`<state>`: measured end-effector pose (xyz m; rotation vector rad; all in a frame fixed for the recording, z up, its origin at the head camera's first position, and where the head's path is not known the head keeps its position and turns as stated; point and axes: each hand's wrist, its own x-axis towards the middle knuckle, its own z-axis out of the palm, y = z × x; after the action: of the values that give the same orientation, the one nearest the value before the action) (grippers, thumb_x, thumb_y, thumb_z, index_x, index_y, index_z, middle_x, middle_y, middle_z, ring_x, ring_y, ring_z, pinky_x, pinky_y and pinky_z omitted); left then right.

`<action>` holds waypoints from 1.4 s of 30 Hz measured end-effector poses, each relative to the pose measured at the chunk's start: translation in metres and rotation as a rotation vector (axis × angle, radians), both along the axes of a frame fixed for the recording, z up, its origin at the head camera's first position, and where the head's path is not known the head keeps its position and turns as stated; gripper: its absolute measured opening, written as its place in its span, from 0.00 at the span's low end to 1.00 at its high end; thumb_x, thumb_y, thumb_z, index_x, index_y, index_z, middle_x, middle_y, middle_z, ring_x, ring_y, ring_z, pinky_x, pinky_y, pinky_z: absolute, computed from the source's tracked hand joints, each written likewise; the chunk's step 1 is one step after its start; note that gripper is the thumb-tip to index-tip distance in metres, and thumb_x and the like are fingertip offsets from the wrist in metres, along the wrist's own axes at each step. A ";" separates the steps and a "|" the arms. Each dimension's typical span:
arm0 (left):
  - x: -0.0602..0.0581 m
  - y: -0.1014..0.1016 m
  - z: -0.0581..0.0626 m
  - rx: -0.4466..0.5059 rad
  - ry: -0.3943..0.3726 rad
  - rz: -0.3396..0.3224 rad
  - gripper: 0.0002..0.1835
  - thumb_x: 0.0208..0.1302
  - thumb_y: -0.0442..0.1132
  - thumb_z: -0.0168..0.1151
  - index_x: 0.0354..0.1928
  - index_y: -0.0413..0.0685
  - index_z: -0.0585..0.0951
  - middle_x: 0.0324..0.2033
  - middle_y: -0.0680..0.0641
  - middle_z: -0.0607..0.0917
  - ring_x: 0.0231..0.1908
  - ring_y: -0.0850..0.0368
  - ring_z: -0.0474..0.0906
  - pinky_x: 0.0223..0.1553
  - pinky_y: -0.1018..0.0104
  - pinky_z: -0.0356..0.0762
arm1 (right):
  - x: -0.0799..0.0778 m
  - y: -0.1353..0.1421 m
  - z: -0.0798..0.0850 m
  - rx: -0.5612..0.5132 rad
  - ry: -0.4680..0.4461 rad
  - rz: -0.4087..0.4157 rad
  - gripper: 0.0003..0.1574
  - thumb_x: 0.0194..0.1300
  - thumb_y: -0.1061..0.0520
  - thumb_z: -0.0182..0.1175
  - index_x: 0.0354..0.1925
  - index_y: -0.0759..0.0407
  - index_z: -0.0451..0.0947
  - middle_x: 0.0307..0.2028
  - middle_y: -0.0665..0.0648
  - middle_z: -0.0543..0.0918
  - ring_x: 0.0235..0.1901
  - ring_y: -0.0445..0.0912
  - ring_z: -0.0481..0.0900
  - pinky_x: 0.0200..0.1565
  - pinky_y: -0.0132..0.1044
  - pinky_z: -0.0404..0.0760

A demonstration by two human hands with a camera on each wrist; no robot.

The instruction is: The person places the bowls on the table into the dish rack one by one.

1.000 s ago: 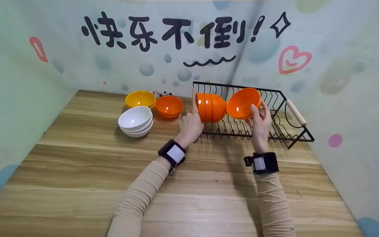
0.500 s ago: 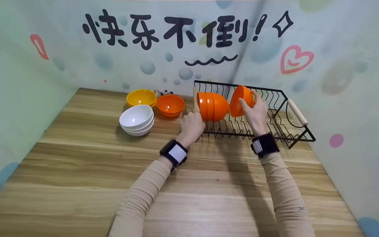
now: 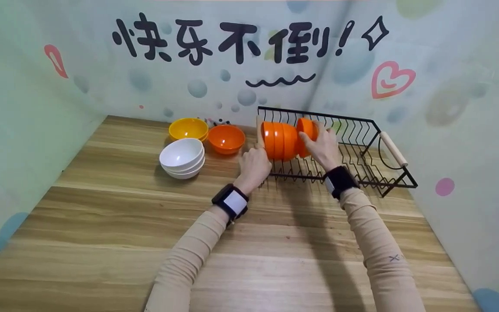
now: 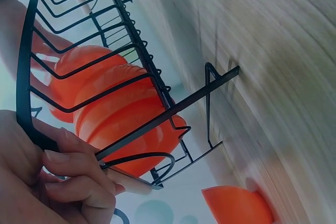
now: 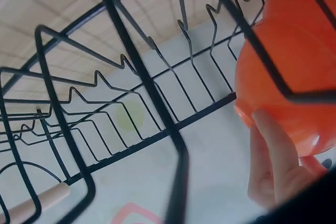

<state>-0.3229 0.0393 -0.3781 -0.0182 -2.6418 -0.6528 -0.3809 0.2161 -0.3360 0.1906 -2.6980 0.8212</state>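
Note:
A black wire dish rack (image 3: 340, 116) stands on the table with several orange bowls (image 3: 278, 141) nested on their sides at its left end. My left hand (image 3: 254, 167) grips the rack's left end by the wooden handle, fingers curled in the left wrist view. With my right hand (image 3: 325, 149) I hold another orange bowl (image 3: 305, 130), tipped on its side, right at the base of the nested row. Fingers (image 5: 278, 156) lie on that bowl's outer side in the right wrist view, beyond the rack's wires.
Left of the rack stand a single orange bowl (image 3: 227, 139), nested yellow bowls (image 3: 189, 128) and a leaning stack of white bowls (image 3: 180, 154). The rack's right end has a wooden handle (image 3: 392, 149). A printed backdrop (image 3: 215, 86) rises behind the table.
My right hand has turned the orange bowl from facing me onto its side and moved it left, up to the nested bowls. My left hand has kept its grip on the rack.

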 end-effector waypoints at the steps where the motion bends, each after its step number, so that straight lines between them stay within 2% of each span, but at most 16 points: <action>1: 0.000 0.000 0.000 0.003 -0.002 0.000 0.15 0.57 0.35 0.54 0.45 0.35 0.75 0.30 0.43 0.83 0.26 0.50 0.81 0.30 0.60 0.76 | 0.000 -0.001 -0.001 0.005 -0.004 0.007 0.41 0.61 0.37 0.52 0.65 0.54 0.58 0.52 0.68 0.67 0.46 0.56 0.67 0.45 0.48 0.74; 3: 0.000 -0.001 0.000 0.008 -0.003 -0.001 0.14 0.57 0.35 0.54 0.44 0.35 0.75 0.30 0.43 0.83 0.26 0.50 0.80 0.29 0.60 0.76 | -0.001 -0.004 -0.003 0.017 -0.008 0.016 0.40 0.61 0.37 0.52 0.65 0.54 0.58 0.53 0.69 0.67 0.48 0.56 0.68 0.47 0.49 0.74; 10: 0.000 -0.001 -0.001 -0.008 0.015 0.003 0.14 0.55 0.36 0.56 0.43 0.36 0.76 0.29 0.42 0.84 0.27 0.47 0.81 0.35 0.57 0.76 | -0.004 -0.008 -0.012 0.052 0.004 0.041 0.39 0.62 0.38 0.51 0.64 0.56 0.59 0.54 0.72 0.68 0.51 0.60 0.68 0.49 0.53 0.72; 16: 0.000 -0.001 -0.002 0.001 0.015 -0.001 0.14 0.55 0.36 0.56 0.43 0.36 0.76 0.29 0.41 0.84 0.27 0.47 0.81 0.31 0.58 0.76 | -0.006 -0.010 -0.014 0.047 -0.040 0.041 0.41 0.62 0.37 0.51 0.66 0.54 0.58 0.57 0.73 0.63 0.52 0.62 0.70 0.50 0.55 0.73; 22: 0.000 -0.001 -0.003 -0.001 0.016 -0.003 0.14 0.55 0.35 0.55 0.43 0.36 0.76 0.28 0.42 0.83 0.27 0.48 0.81 0.34 0.57 0.76 | -0.006 -0.013 -0.018 0.051 -0.046 0.039 0.42 0.62 0.35 0.50 0.67 0.54 0.57 0.59 0.74 0.62 0.55 0.63 0.67 0.53 0.56 0.71; 26: -0.001 0.000 -0.005 -0.009 0.023 0.009 0.13 0.55 0.36 0.55 0.43 0.37 0.76 0.28 0.42 0.83 0.27 0.48 0.81 0.36 0.57 0.75 | -0.006 -0.014 -0.022 0.041 -0.036 0.025 0.43 0.61 0.33 0.50 0.66 0.53 0.57 0.58 0.73 0.64 0.54 0.61 0.69 0.53 0.55 0.71; 36: -0.001 -0.001 -0.005 -0.021 0.021 0.014 0.14 0.56 0.36 0.54 0.43 0.37 0.76 0.29 0.42 0.83 0.27 0.48 0.81 0.33 0.58 0.76 | -0.006 -0.014 -0.022 0.052 -0.032 0.048 0.44 0.60 0.32 0.50 0.67 0.53 0.57 0.57 0.72 0.65 0.53 0.61 0.69 0.52 0.54 0.71; 42: 0.000 -0.002 -0.005 -0.043 0.038 0.011 0.15 0.56 0.36 0.54 0.44 0.36 0.76 0.29 0.43 0.83 0.26 0.49 0.81 0.29 0.58 0.77 | -0.005 -0.012 -0.021 0.055 -0.010 0.064 0.46 0.60 0.32 0.50 0.67 0.56 0.55 0.57 0.73 0.65 0.53 0.62 0.68 0.53 0.54 0.70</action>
<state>-0.3231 0.0375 -0.3835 -0.0287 -2.6170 -0.5857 -0.3860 0.2042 -0.3573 0.2881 -2.7382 0.7680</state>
